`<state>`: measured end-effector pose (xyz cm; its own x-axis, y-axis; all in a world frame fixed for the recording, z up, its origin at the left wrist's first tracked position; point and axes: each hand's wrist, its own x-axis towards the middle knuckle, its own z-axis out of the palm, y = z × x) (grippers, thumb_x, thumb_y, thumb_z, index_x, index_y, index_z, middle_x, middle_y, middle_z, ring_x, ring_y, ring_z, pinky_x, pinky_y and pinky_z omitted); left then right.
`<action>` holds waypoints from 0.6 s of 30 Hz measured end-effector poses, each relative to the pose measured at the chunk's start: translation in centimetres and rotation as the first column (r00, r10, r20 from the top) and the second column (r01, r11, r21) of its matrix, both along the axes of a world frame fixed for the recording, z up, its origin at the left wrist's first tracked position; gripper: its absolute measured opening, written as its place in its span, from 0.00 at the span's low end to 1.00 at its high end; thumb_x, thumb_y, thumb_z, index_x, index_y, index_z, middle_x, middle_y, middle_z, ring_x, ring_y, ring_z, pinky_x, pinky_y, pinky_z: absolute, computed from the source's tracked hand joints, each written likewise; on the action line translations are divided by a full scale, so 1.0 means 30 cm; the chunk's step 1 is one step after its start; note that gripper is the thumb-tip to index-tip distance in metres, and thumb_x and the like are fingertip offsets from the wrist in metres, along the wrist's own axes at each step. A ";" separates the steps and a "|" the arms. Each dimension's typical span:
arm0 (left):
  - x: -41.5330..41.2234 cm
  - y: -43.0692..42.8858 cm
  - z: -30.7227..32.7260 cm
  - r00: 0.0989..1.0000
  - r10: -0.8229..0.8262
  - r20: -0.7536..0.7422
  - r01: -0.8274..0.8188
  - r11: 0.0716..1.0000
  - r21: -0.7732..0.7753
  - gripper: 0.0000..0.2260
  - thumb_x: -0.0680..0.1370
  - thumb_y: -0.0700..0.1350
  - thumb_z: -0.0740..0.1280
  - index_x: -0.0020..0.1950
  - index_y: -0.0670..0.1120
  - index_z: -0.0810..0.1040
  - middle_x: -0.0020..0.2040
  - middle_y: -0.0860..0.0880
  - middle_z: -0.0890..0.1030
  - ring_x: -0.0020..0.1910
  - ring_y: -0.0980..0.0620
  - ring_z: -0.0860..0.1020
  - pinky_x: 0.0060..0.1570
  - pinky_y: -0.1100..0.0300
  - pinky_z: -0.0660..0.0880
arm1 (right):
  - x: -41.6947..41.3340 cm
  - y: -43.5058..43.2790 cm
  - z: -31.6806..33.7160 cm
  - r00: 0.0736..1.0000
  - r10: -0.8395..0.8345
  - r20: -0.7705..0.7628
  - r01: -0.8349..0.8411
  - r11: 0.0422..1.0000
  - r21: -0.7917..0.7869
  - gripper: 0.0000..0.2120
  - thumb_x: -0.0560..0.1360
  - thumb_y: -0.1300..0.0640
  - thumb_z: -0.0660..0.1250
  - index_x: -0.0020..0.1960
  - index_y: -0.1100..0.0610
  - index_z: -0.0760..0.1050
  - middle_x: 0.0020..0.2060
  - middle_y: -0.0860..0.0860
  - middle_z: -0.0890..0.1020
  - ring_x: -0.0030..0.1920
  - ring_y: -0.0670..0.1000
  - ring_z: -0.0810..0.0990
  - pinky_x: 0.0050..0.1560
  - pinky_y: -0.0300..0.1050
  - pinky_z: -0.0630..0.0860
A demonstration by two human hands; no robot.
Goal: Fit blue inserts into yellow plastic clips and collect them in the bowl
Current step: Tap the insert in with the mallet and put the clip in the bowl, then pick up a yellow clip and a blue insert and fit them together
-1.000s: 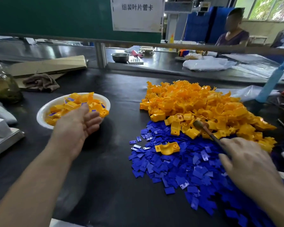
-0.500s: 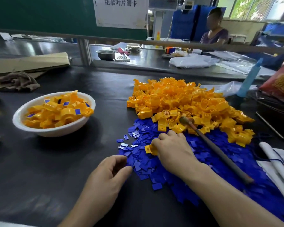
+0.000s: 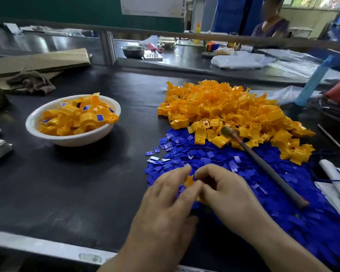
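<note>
**Fingers** (image 3: 182, 171): those of both hands are curled and meet tip to tip around one clip (image 3: 189, 181). Only a yellow sliver of it shows between them.

**Left hand** (image 3: 165, 203): pinches the clip from the left.

**Right hand** (image 3: 224, 193): pinches it from the right, thumb and forefinger bent in close. Whether an insert is already between the tips cannot be told, as the fingers hide it.

**Clip, place:** held just above the near left edge of the insert pile (image 3: 214, 160), at the near middle of the table (image 3: 67, 183).

**Insert pile:** a blue spread running right and near, with a few strays at its left edge.

**Clip pile** (image 3: 224, 107): a yellow heap, far of the inserts and touching them.

**Mallet** (image 3: 263, 165): lies loose, its head on the near edge of the clip pile and its handle slanting near and right across the inserts.

**Bowl** (image 3: 77, 140): white, far left and well apart from the hands. It is heaped above its rim with clips showing blue faces.

**Step in hand, as judged:** fitting an insert into the held clip.

**Next move, as judged:** square the insert to its seat and press it home. Then carry the clip left and far to the bowl and set it on the heap gently, so none roll off.
</note>
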<state>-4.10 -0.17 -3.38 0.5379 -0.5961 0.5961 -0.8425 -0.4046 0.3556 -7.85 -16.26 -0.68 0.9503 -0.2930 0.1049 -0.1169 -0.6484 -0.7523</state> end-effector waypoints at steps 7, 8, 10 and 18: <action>-0.031 -0.006 -0.020 0.986 0.021 -0.166 -0.033 0.997 -0.071 0.12 0.72 0.54 0.66 0.47 0.49 0.83 0.58 0.49 0.78 0.53 0.52 0.79 0.48 0.58 0.77 | -0.077 0.052 -0.028 0.984 0.028 -0.173 0.110 0.673 0.731 0.10 0.79 0.58 0.62 0.47 0.51 0.82 0.38 0.56 0.82 0.35 0.55 0.80 0.35 0.50 0.78; -0.030 -0.004 -0.019 0.971 0.040 -0.235 -0.063 0.994 -0.090 0.13 0.72 0.56 0.64 0.47 0.50 0.82 0.59 0.50 0.77 0.54 0.54 0.79 0.49 0.60 0.76 | -0.081 0.052 -0.026 0.985 0.018 -0.170 0.129 0.576 0.807 0.10 0.79 0.57 0.62 0.47 0.54 0.82 0.38 0.58 0.82 0.36 0.56 0.80 0.34 0.50 0.78; -0.023 0.000 -0.021 0.931 0.074 -0.358 -0.132 0.981 -0.141 0.13 0.73 0.58 0.61 0.45 0.53 0.81 0.62 0.54 0.75 0.59 0.58 0.76 0.54 0.67 0.71 | -0.093 0.044 -0.022 0.990 0.003 -0.144 0.116 0.573 0.812 0.09 0.78 0.54 0.63 0.52 0.52 0.81 0.39 0.54 0.83 0.36 0.53 0.81 0.34 0.50 0.79; -0.016 0.064 -0.040 0.773 0.154 -0.615 -0.338 0.921 -0.194 0.12 0.69 0.61 0.69 0.41 0.54 0.79 0.37 0.56 0.77 0.36 0.57 0.76 0.37 0.71 0.69 | -0.067 -0.050 -0.049 0.958 -0.129 -0.256 -0.099 0.688 -0.719 0.25 0.76 0.34 0.51 0.69 0.40 0.52 0.46 0.46 0.64 0.44 0.50 0.72 0.32 0.44 0.62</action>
<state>-4.59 1.75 -4.58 0.9372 -0.2529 0.2404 -0.3240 -0.3752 0.8685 -9.85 -17.76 -2.16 0.9677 -0.2496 0.0351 -0.2501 -0.9682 0.0094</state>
